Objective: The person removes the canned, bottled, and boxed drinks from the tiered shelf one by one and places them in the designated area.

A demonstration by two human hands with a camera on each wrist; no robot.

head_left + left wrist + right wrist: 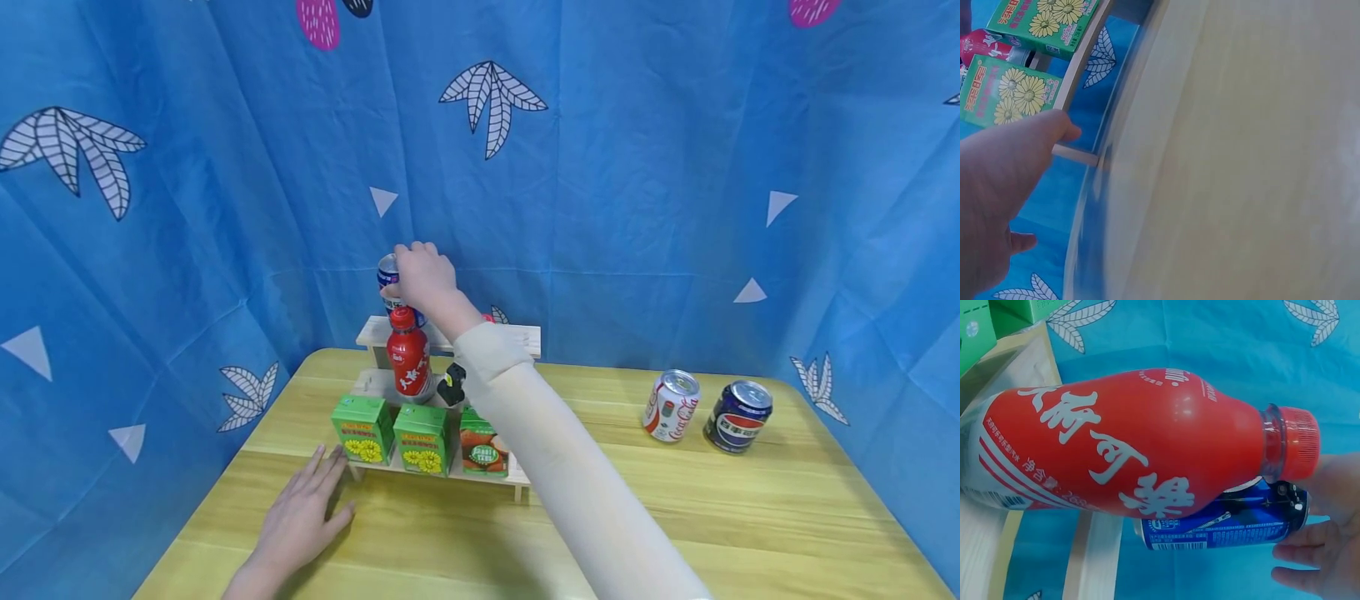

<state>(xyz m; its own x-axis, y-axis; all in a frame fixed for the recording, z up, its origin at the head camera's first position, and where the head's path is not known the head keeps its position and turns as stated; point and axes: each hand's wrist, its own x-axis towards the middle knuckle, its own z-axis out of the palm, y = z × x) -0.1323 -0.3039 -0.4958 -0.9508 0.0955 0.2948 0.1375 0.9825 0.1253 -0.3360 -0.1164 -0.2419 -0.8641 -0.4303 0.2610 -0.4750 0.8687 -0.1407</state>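
My right hand (424,275) grips a blue soda can (387,273) over the left end of the rack's top shelf (517,337), thumb in front. In the right wrist view the fingertips lie along the top end of the blue can (1235,519). A red cola bottle (409,354) stands on the middle shelf, just in front of the can. My left hand (300,508) has its fingers extended beside the rack's front left corner, fingertips right at the lower shelf. Two green drink cartons with yellow flowers (363,429) stand near it on that shelf.
A third green carton with a reddish-brown picture (483,446) stands lower right, partly behind my right sleeve (555,425). A black item (452,385) shows beside the bottle. On the table's right are a white Coca-Cola can (671,407) and a dark blue can (738,417). Blue curtains (637,208) enclose the table.
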